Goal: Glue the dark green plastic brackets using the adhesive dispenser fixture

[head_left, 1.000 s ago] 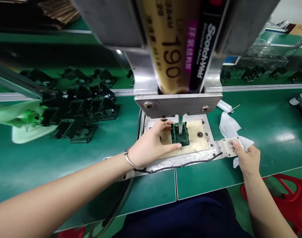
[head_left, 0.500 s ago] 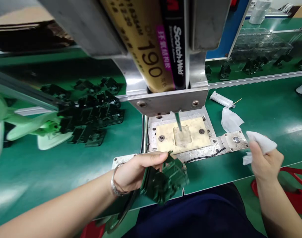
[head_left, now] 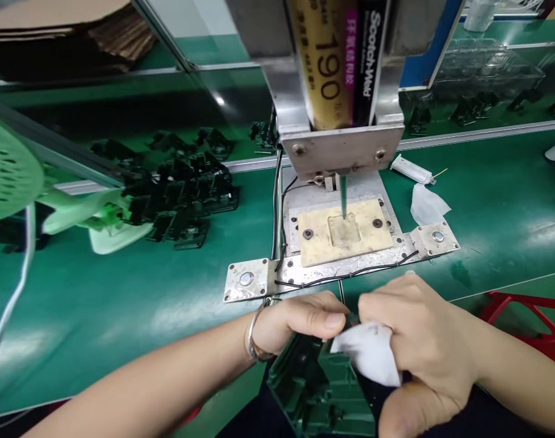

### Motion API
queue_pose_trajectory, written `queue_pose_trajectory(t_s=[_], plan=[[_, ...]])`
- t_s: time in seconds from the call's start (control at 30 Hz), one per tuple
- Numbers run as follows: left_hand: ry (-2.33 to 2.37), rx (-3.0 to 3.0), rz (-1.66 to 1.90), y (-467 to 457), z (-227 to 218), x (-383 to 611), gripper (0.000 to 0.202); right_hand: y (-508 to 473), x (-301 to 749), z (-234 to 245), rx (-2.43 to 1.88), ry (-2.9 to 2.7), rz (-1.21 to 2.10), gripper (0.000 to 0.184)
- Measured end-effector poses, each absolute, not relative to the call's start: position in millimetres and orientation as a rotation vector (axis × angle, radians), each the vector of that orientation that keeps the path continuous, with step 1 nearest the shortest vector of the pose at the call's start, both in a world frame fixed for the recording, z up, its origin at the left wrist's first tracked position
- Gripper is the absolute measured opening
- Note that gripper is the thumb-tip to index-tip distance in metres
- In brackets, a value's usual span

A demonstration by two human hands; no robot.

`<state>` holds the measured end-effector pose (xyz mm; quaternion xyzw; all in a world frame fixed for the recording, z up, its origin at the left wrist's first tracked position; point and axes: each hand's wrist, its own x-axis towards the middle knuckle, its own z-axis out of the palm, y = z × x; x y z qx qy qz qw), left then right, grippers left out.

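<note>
My left hand [head_left: 304,322] is closed around a dark green moulded plastic part [head_left: 327,389] in front of my lap, thumb along its upper edge. Gripped in my right hand [head_left: 423,347] is a white wipe [head_left: 372,353], pressed against the top edge of that part. Beyond both hands, a metal fixture with a cream pad [head_left: 313,252] lies on the bench. A dispensing nozzle [head_left: 343,198] points down at the pad's shallow recess, below a Scotch-Weld adhesive cartridge [head_left: 327,73] in its metal holder.
Several dark plastic parts [head_left: 181,194] stand at the left behind a green fan [head_left: 108,213]. Right of the fixture lie a white mixing-nozzle piece or syringe [head_left: 411,169] and a crumpled wipe [head_left: 427,205]. Round buttons [head_left: 246,278] sit at the fixture's ends. A red stool [head_left: 527,316] is at lower right.
My right hand has come in from the right with the wipe, which now touches the plastic part. My left hand has brought the part lower and nearer to me.
</note>
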<state>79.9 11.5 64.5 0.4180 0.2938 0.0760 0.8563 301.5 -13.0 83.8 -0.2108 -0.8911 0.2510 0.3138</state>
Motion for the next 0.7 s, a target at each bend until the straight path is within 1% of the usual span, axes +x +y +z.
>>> queue_pose_trajectory(t_s=[0.07,0.2,0.3,0.37,0.43,0.53,0.6,0.67,0.7], plan=[[0.573,0.937,0.127,14,68,78,0.056,-22,309,85,-0.586,-2.397,0.685,0.079],[0.543,1.046,0.117,19,75,79,0.061,-26,311,89,-0.668,-2.354,0.736,0.077],[0.615,1.06,0.245,14,78,77,0.061,-22,307,88,-0.717,-2.279,0.695,0.075],[0.633,1.217,0.42,8,78,72,0.055,-22,312,87,-0.731,-2.245,0.625,0.071],[0.604,1.493,0.656,1,77,64,0.057,-28,324,85,-0.805,-2.173,0.548,0.062],[0.652,1.799,0.879,-9,75,54,0.072,-40,345,83,-1.039,-1.975,0.454,0.035],[0.757,1.862,0.915,-13,73,54,0.069,-44,346,85,-1.135,-1.919,0.408,0.029],[0.804,1.908,0.928,-15,71,59,0.066,-43,335,88,-1.13,-1.974,0.389,0.026],[0.81,1.932,0.931,-16,70,62,0.066,-41,325,89,-1.111,-2.017,0.381,0.027]])
